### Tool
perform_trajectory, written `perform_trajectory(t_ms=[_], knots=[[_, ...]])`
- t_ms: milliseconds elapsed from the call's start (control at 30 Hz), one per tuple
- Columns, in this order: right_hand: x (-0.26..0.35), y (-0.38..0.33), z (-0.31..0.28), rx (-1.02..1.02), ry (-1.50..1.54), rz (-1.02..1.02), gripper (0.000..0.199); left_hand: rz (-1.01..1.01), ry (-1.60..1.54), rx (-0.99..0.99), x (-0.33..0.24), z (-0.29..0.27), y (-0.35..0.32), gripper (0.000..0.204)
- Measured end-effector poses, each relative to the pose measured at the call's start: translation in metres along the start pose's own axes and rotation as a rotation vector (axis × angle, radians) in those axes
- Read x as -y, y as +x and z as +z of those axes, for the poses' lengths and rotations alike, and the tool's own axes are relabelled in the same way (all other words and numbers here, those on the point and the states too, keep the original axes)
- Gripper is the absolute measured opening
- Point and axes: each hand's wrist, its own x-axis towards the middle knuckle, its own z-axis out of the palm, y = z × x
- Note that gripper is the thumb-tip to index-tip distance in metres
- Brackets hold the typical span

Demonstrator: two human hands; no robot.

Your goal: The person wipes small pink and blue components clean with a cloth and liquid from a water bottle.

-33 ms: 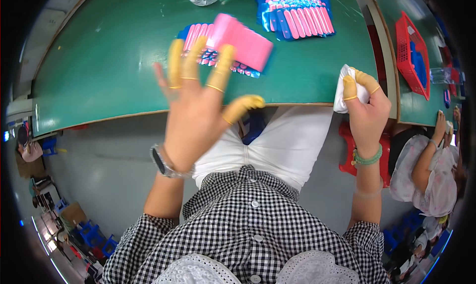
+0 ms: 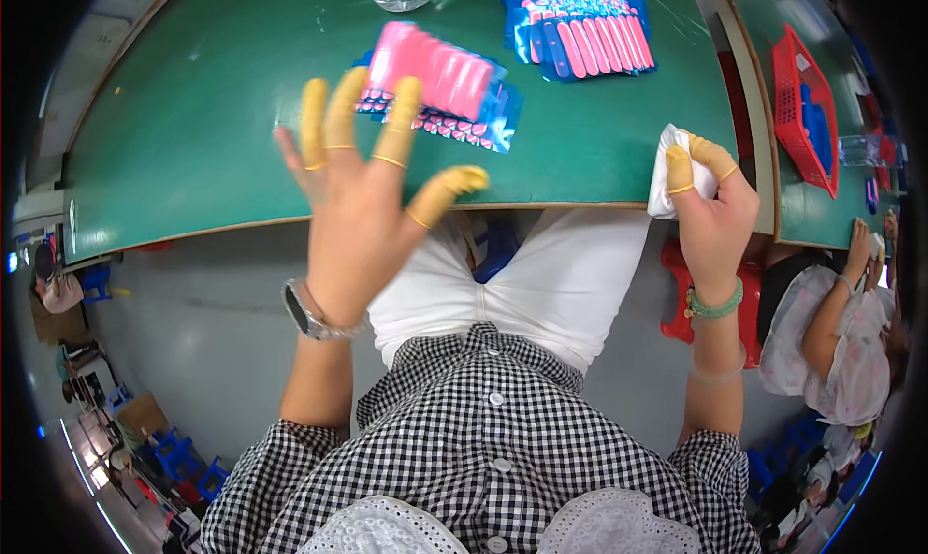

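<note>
The left hand (image 2: 362, 211) is raised, palm down, over the near edge of the green table (image 2: 193, 129), its grip spread wide and empty, while the right hand (image 2: 713, 216) is clamped on a white cloth (image 2: 662, 182) at that edge. Just beyond the left fingertips lies a pink packet stack (image 2: 435, 71) on blue wrappers, and farther back a blue-and-pink packet pile (image 2: 580, 22).

Green-topped table (image 2: 193, 119) with a pale wooden edge, curving across the upper field. Grey floor (image 2: 193, 361) below it. A red stool (image 2: 677, 303) stands under the table edge at right. A second green table (image 2: 822, 206) adjoins on the right and carries a red basket (image 2: 802, 100). Small blue stools (image 2: 184, 457) and a cardboard box (image 2: 140, 414) lie at lower left. Even, bright lighting throughout.
</note>
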Motion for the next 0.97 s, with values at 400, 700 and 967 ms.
perform_trajectory(t_ms=[400, 700, 967], knots=[[-0.033, 0.012, 0.026, -0.31, 0.35, 0.168, 0.026, 0.107, -0.042, -0.05, -0.062, 0.025, 0.031, 0.076], [-0.032, 0.009, 0.029, -0.297, 0.341, 0.075, 0.024, 0.268, -0.116, -0.027, -0.091, 0.041, 0.051, 0.061], [-0.002, 0.045, 0.0, 0.316, 0.153, -0.047, 0.024, 0.343, -0.173, 0.093, -0.081, 0.038, 0.022, 0.069]])
